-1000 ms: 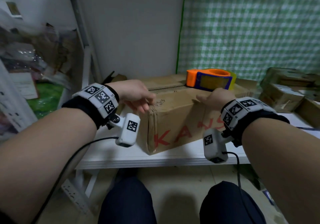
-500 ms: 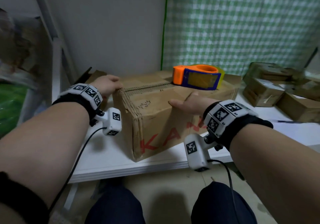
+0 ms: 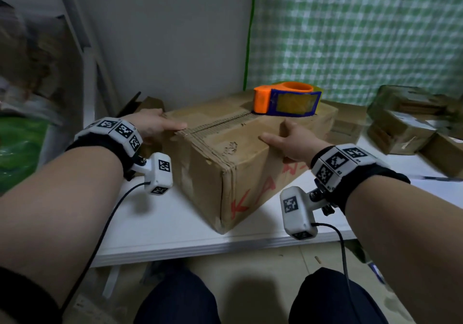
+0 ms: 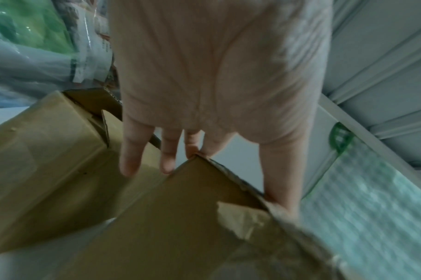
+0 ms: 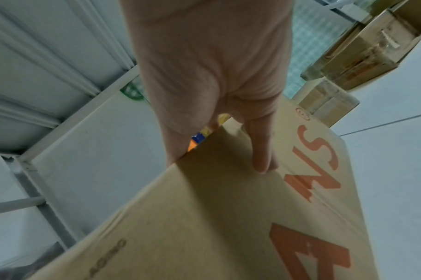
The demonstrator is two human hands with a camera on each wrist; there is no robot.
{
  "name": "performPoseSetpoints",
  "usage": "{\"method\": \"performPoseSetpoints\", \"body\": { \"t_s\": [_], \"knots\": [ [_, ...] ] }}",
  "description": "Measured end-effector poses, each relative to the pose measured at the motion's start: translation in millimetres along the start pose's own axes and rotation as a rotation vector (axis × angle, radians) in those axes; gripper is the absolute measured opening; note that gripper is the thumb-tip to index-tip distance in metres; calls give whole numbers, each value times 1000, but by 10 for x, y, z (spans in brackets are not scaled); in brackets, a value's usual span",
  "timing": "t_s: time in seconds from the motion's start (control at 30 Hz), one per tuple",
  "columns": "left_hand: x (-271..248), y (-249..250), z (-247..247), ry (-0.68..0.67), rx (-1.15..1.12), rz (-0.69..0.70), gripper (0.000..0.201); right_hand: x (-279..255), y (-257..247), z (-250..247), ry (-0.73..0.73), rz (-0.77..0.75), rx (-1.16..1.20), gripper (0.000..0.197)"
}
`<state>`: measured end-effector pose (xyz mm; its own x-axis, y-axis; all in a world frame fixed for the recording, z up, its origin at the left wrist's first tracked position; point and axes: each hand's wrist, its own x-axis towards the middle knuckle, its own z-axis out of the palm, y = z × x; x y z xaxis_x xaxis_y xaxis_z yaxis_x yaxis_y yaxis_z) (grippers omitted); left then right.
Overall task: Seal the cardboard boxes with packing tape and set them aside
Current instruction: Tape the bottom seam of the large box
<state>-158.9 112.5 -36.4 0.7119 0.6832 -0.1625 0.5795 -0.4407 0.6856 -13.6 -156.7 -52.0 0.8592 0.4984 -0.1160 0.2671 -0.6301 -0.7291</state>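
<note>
Turned since half a second ago, the cardboard box (image 3: 233, 158) now sits corner-on toward the person on the white tabletop (image 3: 160, 226), its near corner closer to the front edge than before. Both hands have shifted with it. The left hand (image 3: 152, 124) lies at the box's far-left top edge, thumb stretched along the top beside the flap seam; the left wrist view shows its fingers (image 4: 130, 151) straight, reaching down the box's left side, spread rather than clenched. The right hand (image 3: 293, 139) clasps the box's right top edge, thumb laid flat on the top, while the right wrist view shows the fingers (image 5: 262, 149) extended down the side panel that bears red lettering. An orange and blue tape dispenser (image 3: 286, 99) rests on the far end of the box's top, at the end of the seam, which carries no visible tape. Behind the box's left end stands another brown carton (image 4: 44, 144) with an open flap. Several smaller cardboard boxes (image 3: 403, 120) are piled on the tabletop to the right, apart from the main one.
</note>
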Motion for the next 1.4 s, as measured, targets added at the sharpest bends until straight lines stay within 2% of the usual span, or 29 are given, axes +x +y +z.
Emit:
{"method": "performPoseSetpoints", "body": {
  "t_s": [0.13, 0.23, 0.33, 0.47, 0.53, 0.63, 0.7, 0.77, 0.83, 0.9, 1.17, 1.27, 1.33, 1.4],
  "knots": [
    [-232, 144, -93, -43, 366, -61, 104, -11, -37, 11, 25, -87, -75, 74],
    [-416, 269, -99, -45, 605, -75, 98, -126, -104, -35, -154, -44, 11, 98],
    [-544, 337, -45, -36, 737, -90, 99, -278, -241, -92, -394, -21, -115, 120],
    [-686, 437, 4, -38, 795, -107, 97, -382, -250, -122, -443, -42, -214, 140],
    [-760, 506, 22, -42, 830, -99, 91, -421, -196, -195, -455, -38, -169, 129],
    [-866, 595, 67, -69, 876, -101, 92, -440, -147, -339, -433, -44, -170, 101],
    [-921, 656, 112, -97, 883, -102, 91, -464, -158, -415, -392, -46, -198, 96],
    [-932, 714, 162, -137, 846, -97, 88, -464, -162, -472, -341, -70, -259, 94],
    [-969, 778, 215, -177, 779, -88, 89, -469, -161, -518, -284, -113, -374, 74],
    [-1027, 858, 263, -198, 720, -109, 92, -457, -132, -560, -241, -134, -422, 63],
    [-1070, 1090, 354, -205, 630, -130, 87, -352, -70, -675, -243, -116, -453, 61],
    [-1059, 1182, 302, -203, 682, -108, 75, -334, -170, -776, -310, -62, -486, 48],
    [-969, 1281, 247, -195, 572, -80, 63, -286, -284, -839, -307, -65, -590, 42],
    [-847, 1406, 205, -161, 327, -51, 55, -185, -407, -866, -228, -89, -637, 44]
  ]
}}
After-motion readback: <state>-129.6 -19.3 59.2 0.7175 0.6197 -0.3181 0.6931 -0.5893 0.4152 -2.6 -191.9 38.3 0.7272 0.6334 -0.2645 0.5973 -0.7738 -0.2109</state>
